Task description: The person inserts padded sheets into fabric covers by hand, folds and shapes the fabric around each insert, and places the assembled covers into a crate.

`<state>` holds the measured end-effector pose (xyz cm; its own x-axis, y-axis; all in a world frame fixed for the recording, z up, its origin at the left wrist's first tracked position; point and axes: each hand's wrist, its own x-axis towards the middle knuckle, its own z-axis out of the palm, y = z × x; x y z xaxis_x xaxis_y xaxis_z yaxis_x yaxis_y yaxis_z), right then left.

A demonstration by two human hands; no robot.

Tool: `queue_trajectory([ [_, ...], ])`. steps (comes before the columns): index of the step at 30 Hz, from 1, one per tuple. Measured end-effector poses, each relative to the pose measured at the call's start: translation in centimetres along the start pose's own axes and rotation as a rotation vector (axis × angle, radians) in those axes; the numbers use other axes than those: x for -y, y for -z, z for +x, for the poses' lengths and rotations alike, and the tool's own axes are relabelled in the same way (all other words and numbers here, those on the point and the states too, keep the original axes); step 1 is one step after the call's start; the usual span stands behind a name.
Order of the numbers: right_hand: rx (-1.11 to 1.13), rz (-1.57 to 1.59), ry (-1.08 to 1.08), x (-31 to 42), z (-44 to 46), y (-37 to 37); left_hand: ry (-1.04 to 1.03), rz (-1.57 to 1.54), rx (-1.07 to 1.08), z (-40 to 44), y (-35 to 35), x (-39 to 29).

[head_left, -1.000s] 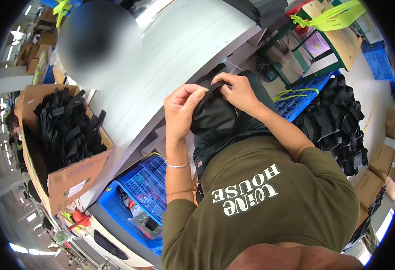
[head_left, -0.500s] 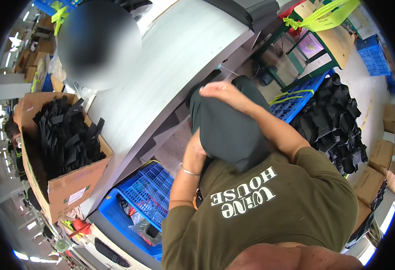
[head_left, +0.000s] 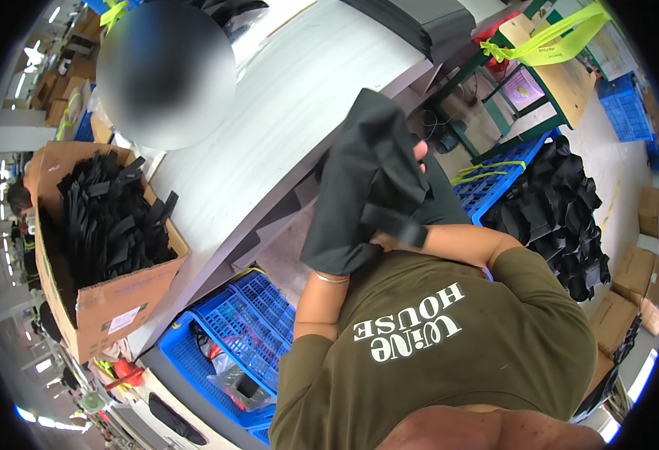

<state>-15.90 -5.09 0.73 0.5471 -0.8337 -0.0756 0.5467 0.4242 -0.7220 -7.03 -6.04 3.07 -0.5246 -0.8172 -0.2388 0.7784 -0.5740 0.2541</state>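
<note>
A black cloth piece (head_left: 367,172), shaped like a bag, hangs over my left forearm down to the bracelet at the wrist. Most of my left hand (head_left: 421,154) is hidden by it; only fingertips show, closed against the cloth's right edge. At the cloth's lower edge, close to my shirt, my right hand (head_left: 384,241) is closed on the fabric, its fingers largely covered. A blurred black strap (head_left: 394,225) crosses just above that hand. The cloth is raised over my lap, beside the table edge.
The pale table (head_left: 269,97) stretches ahead. At left stands a cardboard box (head_left: 130,300) of black strips. Below the table is a blue crate (head_left: 194,367). Black items are piled (head_left: 554,217) at right, beside a blue basket (head_left: 494,184) and a green-framed table (head_left: 562,90).
The cloth has opened out and risen, now covering my left hand and wrist. My right hand has moved from the cloth's top down to its lower edge.
</note>
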Motion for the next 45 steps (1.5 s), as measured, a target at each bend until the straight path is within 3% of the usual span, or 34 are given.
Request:
queue_trajectory([
  [5,-0.027,-0.246,0.046,0.2,-1.5,2.0,-0.109,0.058,-0.061,-1.1,0.1,-1.4],
  [9,-0.524,-0.555,-0.059,8.0,-2.2,3.9,-0.172,0.087,-0.143,-4.6,1.9,-3.8],
  [11,-0.507,-0.693,0.257,11.3,-1.7,2.2,-0.171,0.093,-0.162,-5.2,2.1,-3.7],
  [12,-0.453,-0.721,0.237,12.6,-1.5,1.1,-0.166,0.093,-0.162,-5.1,1.9,-3.2],
  [13,-0.392,-0.886,0.420,12.4,-0.4,0.7,-0.160,0.092,-0.158,-4.5,1.5,-2.5],
  [16,-0.320,-1.161,0.318,12.1,1.0,0.1,-0.163,0.121,-0.136,-3.1,0.3,-1.0],
  [19,-0.196,-0.637,-0.165,13.8,0.8,0.6,-0.202,0.168,-0.182,-4.3,0.6,-3.2],
  [21,-0.019,-0.211,-0.179,14.4,-0.4,1.3,-0.220,0.193,-0.208,-5.8,1.2,-5.4],
  [23,0.123,-0.089,-0.026,13.6,-1.1,1.6,-0.204,0.199,-0.215,-6.8,1.5,-6.4],
  [27,-0.112,0.153,0.098,15.3,1.1,-0.2,-0.103,0.146,-0.202,-6.1,1.2,-4.1],
  [31,-0.265,0.068,0.035,17.1,3.0,1.8,-0.063,0.065,-0.155,-4.1,1.0,-0.8],
  [34,-0.213,-0.111,0.141,17.8,2.8,0.5,-0.102,0.050,-0.111,-3.1,1.0,-0.5],
  [38,-0.204,-0.627,0.389,17.5,0.9,-0.9,-0.135,0.060,-0.097,-2.8,0.8,-1.5],
  [39,-0.191,-0.943,0.421,17.7,0.5,-1.2,-0.138,0.062,-0.094,-2.9,0.7,-1.5],
  [41,-0.190,-1.285,0.618,17.3,0.3,-2.4,-0.144,0.074,-0.101,-3.1,0.6,-1.7],
  [44,-0.216,-1.622,0.789,16.7,0.7,-2.7,-0.151,0.096,-0.119,-2.9,0.6,-1.8],
  [45,-0.216,-1.594,0.765,16.5,0.8,-2.4,-0.152,0.103,-0.129,-2.7,0.5,-1.6],
])
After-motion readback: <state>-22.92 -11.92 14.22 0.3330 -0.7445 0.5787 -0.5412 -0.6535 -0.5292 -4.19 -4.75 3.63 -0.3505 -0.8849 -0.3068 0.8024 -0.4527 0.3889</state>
